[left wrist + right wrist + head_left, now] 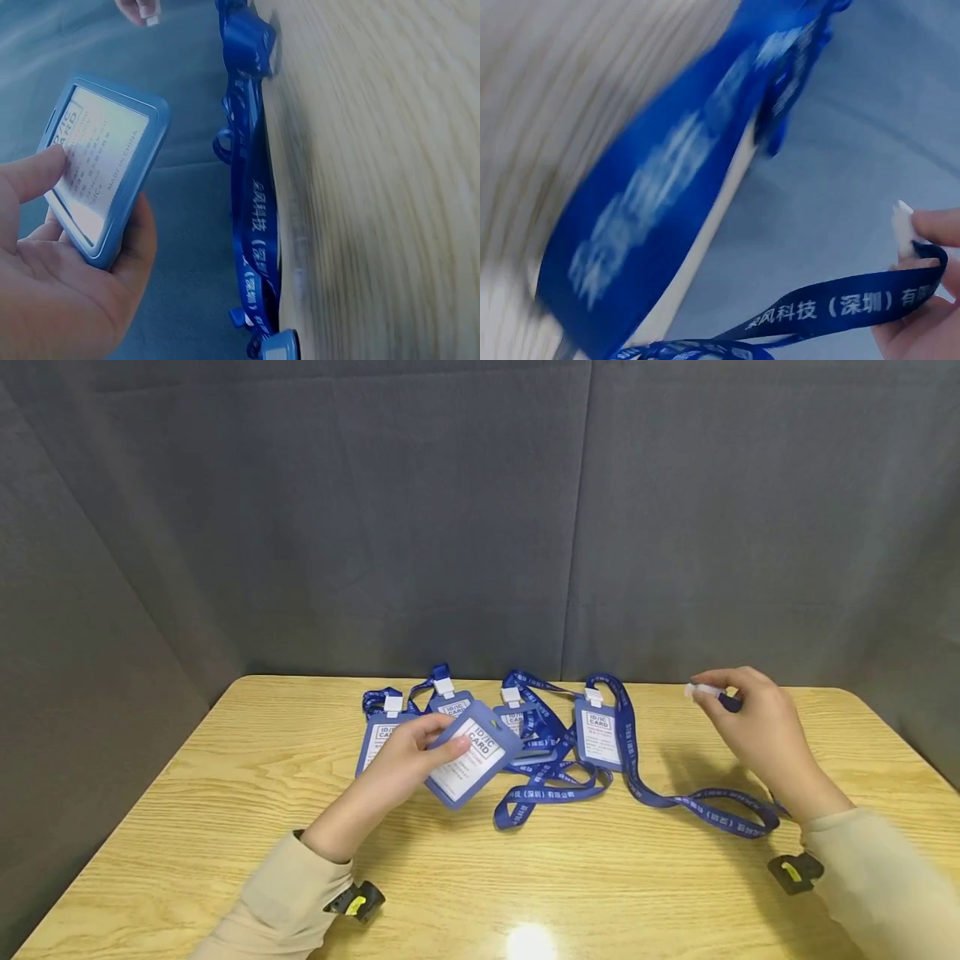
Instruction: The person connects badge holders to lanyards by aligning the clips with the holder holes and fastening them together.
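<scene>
My left hand [401, 756] grips a blue-framed ID card holder [483, 758] by its left side, thumb across the printed card. The holder is tilted, raised above the table, and its top slot has no strap through it. In the left wrist view the fingers [136, 236] support it from behind. Over the table's right side, my right hand [768, 735] pinches the white plastic clip [696, 691] of a blue lanyard between thumb and fingertips. The printed strap [840, 306] runs from the clip past the palm and down toward the table.
Several ID card holders with blue lanyards lie along the back of the wooden table [225, 827], including one at the right [597, 735] and one at the left [367, 747]. A loose strap loop [555, 795] spreads in front of them. A grey curtain [420, 527] hangs behind.
</scene>
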### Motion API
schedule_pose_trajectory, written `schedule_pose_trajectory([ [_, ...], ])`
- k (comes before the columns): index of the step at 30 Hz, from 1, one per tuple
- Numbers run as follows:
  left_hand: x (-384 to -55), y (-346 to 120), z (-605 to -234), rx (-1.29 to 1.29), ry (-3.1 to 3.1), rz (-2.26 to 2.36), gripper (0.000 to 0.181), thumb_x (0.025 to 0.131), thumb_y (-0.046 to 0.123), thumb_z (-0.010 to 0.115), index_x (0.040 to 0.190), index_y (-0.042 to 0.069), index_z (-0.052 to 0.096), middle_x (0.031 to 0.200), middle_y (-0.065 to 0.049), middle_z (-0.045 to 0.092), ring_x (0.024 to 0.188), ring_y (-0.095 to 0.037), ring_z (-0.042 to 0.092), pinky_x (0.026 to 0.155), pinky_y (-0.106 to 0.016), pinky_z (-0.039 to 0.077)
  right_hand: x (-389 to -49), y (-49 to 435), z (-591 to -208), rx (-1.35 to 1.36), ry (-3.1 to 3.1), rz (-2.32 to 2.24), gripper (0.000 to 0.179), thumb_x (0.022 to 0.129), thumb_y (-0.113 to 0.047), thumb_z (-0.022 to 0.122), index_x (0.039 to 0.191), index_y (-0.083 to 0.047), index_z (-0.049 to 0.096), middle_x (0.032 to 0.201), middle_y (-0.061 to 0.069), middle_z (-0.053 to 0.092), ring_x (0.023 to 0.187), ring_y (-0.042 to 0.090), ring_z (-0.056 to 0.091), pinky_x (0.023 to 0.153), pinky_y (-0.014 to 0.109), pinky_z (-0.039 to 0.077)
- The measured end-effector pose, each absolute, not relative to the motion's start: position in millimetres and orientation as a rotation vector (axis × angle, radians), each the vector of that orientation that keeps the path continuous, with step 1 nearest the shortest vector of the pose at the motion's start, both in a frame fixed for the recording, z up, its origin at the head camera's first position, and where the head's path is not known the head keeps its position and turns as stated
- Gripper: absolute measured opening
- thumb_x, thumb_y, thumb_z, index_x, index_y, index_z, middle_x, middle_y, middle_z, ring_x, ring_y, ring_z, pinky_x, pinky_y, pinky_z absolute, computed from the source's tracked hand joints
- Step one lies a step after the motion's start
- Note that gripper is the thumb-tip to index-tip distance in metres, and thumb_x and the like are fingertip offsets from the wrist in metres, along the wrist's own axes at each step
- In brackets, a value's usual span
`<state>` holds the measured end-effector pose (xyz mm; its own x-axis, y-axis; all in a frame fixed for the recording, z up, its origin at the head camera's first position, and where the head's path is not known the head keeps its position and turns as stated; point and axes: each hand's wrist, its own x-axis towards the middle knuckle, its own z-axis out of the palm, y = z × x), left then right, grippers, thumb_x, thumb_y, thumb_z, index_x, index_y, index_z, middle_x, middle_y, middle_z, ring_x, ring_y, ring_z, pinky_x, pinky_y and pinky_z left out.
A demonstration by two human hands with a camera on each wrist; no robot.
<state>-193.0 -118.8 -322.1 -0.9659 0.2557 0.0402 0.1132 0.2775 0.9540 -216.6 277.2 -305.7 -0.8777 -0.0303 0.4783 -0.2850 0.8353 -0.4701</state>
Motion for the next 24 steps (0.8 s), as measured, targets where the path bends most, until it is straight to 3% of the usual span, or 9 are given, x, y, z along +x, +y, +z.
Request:
schedule_pose_trajectory([
  [7,-188.9,-115.1,-319.9,0.418,2.415,1.764,0.029,0.098,0.014,0.064,0.120,-0.004,0.062,0.097,-0.012,0.071,0.077,-0.013,0.065,0.068,-0.026,0.052,-194.4,245.2,-300.0,0.290,-2.491,0.799,0.028,0.095,-0.018,0.070,0.119,-0.004,0.070,0.098,0.012,0.063,0.059,0.016,0.043,0.046,0.025,0.034],
  [9,-188.3,-114.7,-320.2,0.434,2.418,1.760,0.028,0.098,0.014,0.064,0.120,-0.004,0.063,0.098,-0.012,0.071,0.077,-0.013,0.065,0.069,-0.027,0.053,-189.4,236.5,-297.9,0.288,-2.490,0.852,0.027,0.095,-0.021,0.070,0.117,-0.006,0.071,0.086,0.012,0.061,0.055,0.015,0.041,0.046,0.026,0.033],
  [12,-186.8,-113.9,-320.6,0.466,2.416,1.749,0.028,0.098,0.015,0.064,0.120,-0.003,0.063,0.099,-0.012,0.071,0.079,-0.014,0.066,0.070,-0.028,0.053,-181.1,223.9,-295.0,0.315,-2.499,0.923,0.027,0.096,-0.024,0.068,0.117,-0.008,0.071,0.082,0.010,0.061,0.056,0.013,0.042,0.048,0.025,0.034],
  [16,-184.8,-113.1,-321.4,0.547,2.406,1.717,0.027,0.098,0.016,0.064,0.119,-0.001,0.064,0.099,-0.012,0.071,0.081,-0.016,0.066,0.072,-0.031,0.054,-167.8,204.0,-293.3,0.404,-2.502,0.933,0.023,0.095,-0.020,0.069,0.116,-0.009,0.072,0.080,0.006,0.065,0.055,0.010,0.041,0.049,0.024,0.034],
  [19,-182.9,-112.9,-320.9,0.619,2.403,1.693,0.026,0.099,0.016,0.063,0.119,-0.001,0.064,0.099,-0.012,0.071,0.081,-0.017,0.067,0.072,-0.032,0.054,-158.8,188.3,-291.8,0.484,-2.510,0.898,0.020,0.093,-0.013,0.071,0.112,-0.009,0.073,0.071,0.000,0.059,0.051,0.008,0.038,0.047,0.025,0.035],
  [22,-181.3,-111.1,-319.9,0.664,2.424,1.665,0.024,0.099,0.016,0.063,0.118,0.001,0.065,0.098,-0.010,0.070,0.080,-0.016,0.066,0.072,-0.032,0.054,-152.0,175.3,-291.3,0.556,-2.517,0.887,0.019,0.092,-0.011,0.072,0.110,-0.010,0.074,0.079,-0.001,0.065,0.053,0.008,0.043,0.050,0.026,0.039],
  [24,-179.7,-109.7,-319.9,0.671,2.449,1.640,0.022,0.099,0.018,0.064,0.116,0.005,0.067,0.098,-0.006,0.070,0.080,-0.016,0.064,0.072,-0.033,0.053,-148.0,168.5,-291.8,0.586,-2.540,0.886,0.018,0.093,-0.013,0.071,0.110,-0.011,0.074,0.092,0.001,0.071,0.062,0.010,0.056,0.059,0.029,0.048],
])
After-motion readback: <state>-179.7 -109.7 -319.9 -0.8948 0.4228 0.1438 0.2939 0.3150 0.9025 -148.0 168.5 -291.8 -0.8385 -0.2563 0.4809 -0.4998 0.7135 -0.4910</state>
